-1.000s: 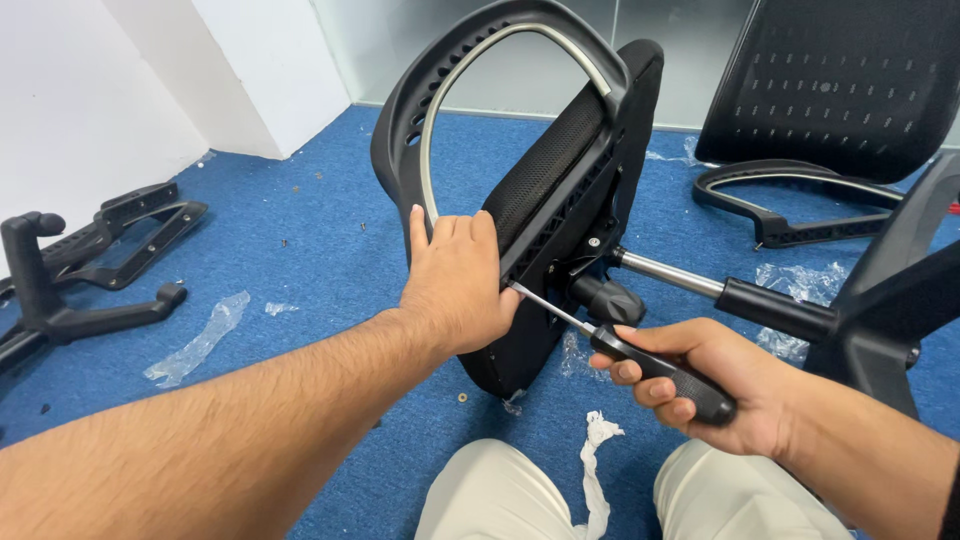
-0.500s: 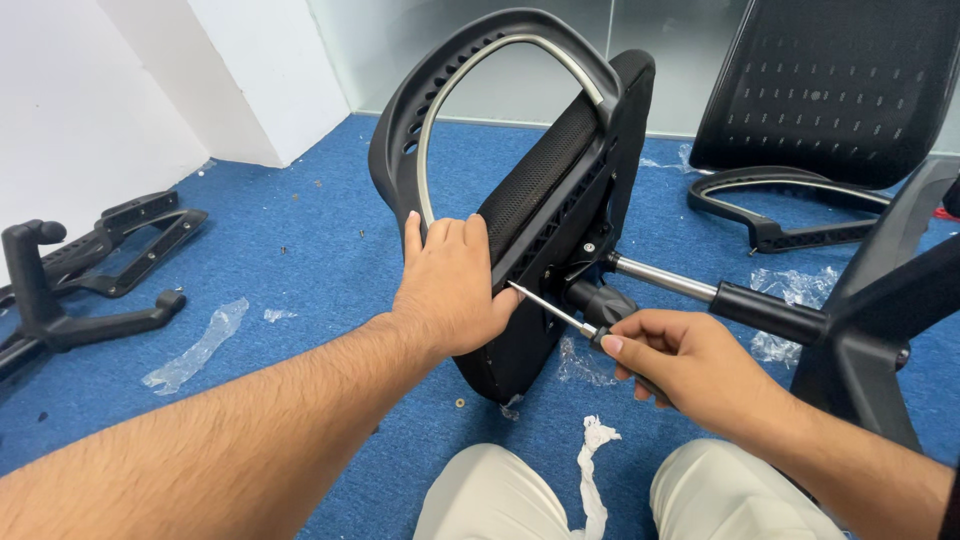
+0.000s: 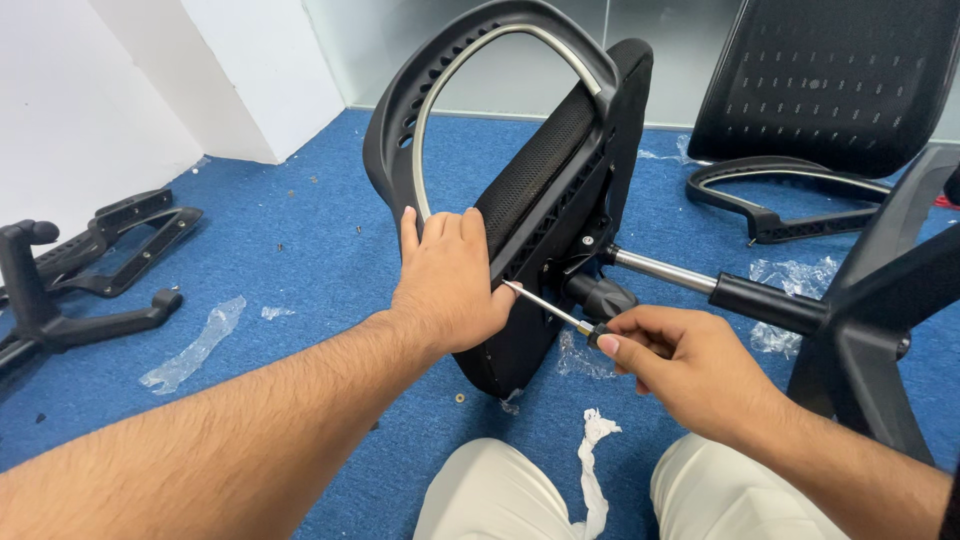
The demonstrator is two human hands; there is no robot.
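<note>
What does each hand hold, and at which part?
Right hand grips the screwdriver by its handle; left hand holds the chair seat at its edge.

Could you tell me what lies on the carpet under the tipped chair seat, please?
Under the chair seat, crumpled clear plastic and a small washer show on the blue carpet. Anything directly beneath its lower edge is hidden.
</note>
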